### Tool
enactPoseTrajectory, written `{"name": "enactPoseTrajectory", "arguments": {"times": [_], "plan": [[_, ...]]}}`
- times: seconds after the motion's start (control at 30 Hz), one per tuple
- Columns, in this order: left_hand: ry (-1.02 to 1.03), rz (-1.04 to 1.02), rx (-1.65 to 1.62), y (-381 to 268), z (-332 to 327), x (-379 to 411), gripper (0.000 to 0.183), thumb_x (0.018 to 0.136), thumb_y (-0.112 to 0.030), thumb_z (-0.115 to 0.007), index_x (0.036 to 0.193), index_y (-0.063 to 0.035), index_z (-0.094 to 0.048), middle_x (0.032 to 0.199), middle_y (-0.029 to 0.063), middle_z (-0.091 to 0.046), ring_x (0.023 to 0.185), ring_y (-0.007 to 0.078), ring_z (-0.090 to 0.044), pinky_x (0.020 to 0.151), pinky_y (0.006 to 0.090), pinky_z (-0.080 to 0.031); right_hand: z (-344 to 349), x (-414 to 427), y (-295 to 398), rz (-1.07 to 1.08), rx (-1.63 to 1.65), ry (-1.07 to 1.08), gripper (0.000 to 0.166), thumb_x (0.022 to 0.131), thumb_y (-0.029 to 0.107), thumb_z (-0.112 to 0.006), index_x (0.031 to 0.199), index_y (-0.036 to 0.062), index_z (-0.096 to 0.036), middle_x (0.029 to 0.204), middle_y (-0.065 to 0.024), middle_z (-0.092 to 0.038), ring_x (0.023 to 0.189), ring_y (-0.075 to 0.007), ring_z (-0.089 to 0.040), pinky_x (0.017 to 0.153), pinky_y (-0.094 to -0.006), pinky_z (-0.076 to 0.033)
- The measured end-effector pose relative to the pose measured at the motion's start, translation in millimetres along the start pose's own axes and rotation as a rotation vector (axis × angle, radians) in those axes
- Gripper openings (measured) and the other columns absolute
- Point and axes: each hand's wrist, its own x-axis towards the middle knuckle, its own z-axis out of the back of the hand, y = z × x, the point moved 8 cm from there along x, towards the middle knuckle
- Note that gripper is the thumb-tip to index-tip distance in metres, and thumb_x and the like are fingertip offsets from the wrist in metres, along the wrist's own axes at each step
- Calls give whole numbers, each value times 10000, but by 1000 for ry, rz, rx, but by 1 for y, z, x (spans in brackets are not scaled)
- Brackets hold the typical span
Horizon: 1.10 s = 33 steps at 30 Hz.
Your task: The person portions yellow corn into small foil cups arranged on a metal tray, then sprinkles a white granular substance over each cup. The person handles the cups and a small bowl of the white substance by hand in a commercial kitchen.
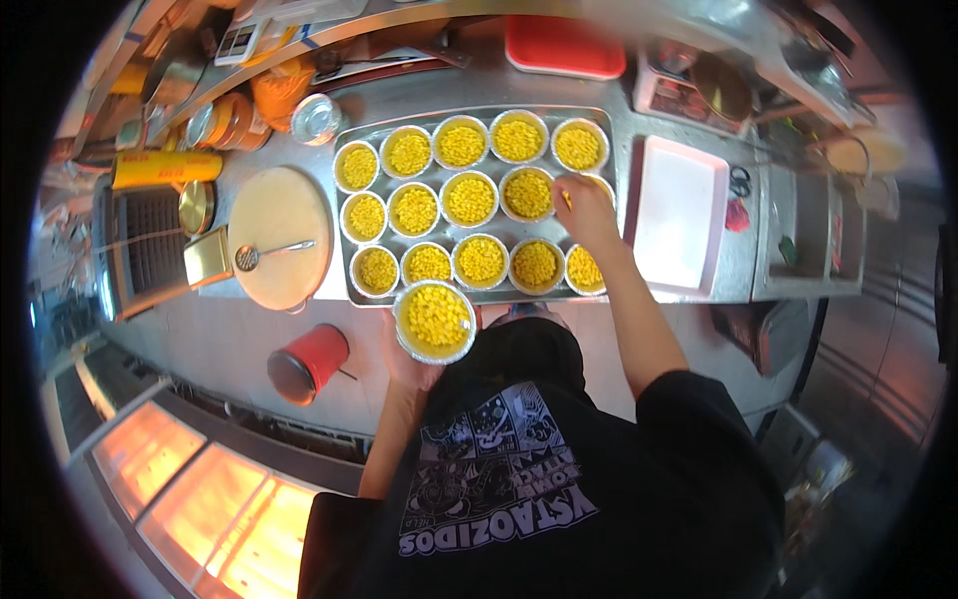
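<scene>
My left hand (410,368) holds up a round foil cup of yellow corn kernels (435,322) at the front edge of a metal tray (374,302). On that tray stand several more foil cups in three rows, such as the corn-filled cup (469,198) in the middle. Over the right end of the middle row, my right hand (585,210) hangs with its fingers bunched together. It partly covers the foil cup (605,187) beneath. Whether any kernels are between those fingers is hidden.
Left of the tray, a slotted spoon (273,253) lies on a round board (281,195). A white tray (681,217) is at right, scissors (739,181) beyond it. Behind sits a red tray (565,49). A red bin (308,365) stands on the floor.
</scene>
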Motion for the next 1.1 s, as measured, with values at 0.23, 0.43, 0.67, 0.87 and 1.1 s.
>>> {"name": "enactPoseTrajectory", "arguments": {"times": [0.23, 0.43, 0.67, 0.87, 1.1], "plan": [[-261, -242, 29, 29, 47, -50, 891, 948, -736, -296, 1489, -32, -377, 1514, 209, -423, 1312, 462, -483, 1050, 609, -437, -106, 129, -10, 195, -309, 390, 156, 883, 132, -607, 991, 62, -696, 1034, -170, -683, 993, -371, -669, 825, -465, -551], [-264, -381, -125, 37, 34, -72, 878, 943, -734, -334, 1482, -43, -386, 1508, 209, -428, 1301, 460, -498, 1030, 626, -446, -99, 137, 11, 90, -251, 449, 193, 896, 123, -567, 1002, 62, -716, 1084, -194, -689, 1010, -393, -668, 856, -487, -540], [-274, -273, -119, 55, 38, -47, 795, 983, -664, -348, 1462, -34, -415, 1459, 194, -490, 1306, 395, -518, 1081, 548, -437, -73, 143, -32, 45, 164, 177, 115, 854, 26, -644, 959, 24, -692, 952, -155, -717, 854, -297, -709, 748, -381, -552], [-172, -223, -97, 53, 9, 10, 708, 1019, -586, -358, 1458, -35, -431, 1436, 177, -523, 1324, 327, -516, 1119, 502, -406, 21, 42, 78, 8, 729, 355, 88, 909, 47, -677, 997, 45, -672, 910, -14, -676, 806, -79, -622, 710, -241, -512], [-2, -111, -106, 59, -49, 39, 698, 1025, -589, -340, 1470, -57, -418, 1445, 165, -511, 1324, 326, -512, 1111, 496, -412, 44, -49, 163, 742, 394, 392, 111, 835, 94, -738, 926, 38, -706, 967, -77, -679, 838, -273, -635, 728, -359, -541]]}}
